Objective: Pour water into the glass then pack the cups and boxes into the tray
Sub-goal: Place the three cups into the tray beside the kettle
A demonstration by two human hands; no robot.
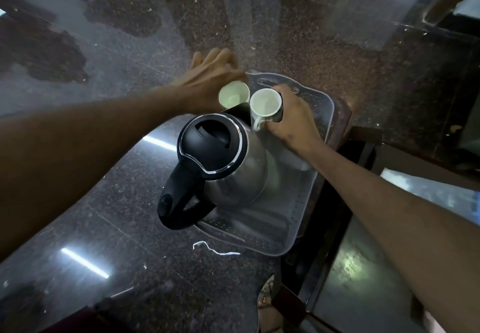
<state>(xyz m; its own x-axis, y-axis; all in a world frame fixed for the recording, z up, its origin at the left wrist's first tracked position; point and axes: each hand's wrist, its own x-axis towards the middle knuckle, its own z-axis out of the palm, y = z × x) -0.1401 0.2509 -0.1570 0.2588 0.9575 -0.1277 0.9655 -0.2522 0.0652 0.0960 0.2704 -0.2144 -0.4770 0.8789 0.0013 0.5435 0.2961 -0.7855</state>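
Two cups are held over the far end of a clear tray, a kettle standing in the middle of it.

The left cup [233, 95] is gripped by the left hand [207, 81], fingers curled round its far side; the right cup [265, 105] is held by the right hand [291, 119], fingers wrapped about its body, handle turned toward the camera; both mouths are tilted toward the camera, the long axes leaning back from the wrists; the rims are seen just beside each other, above the far end of the tray [306, 203]; whether either cup touches the tray cannot be told; a dark box edge [237, 111] is glimpsed beneath them; the kettle [220, 166] is judged the obstacle to setting them down; the tray is set on a polished dark granite counter [117, 229]; a scrap of white paper [215, 248] lies near the tray's near edge.
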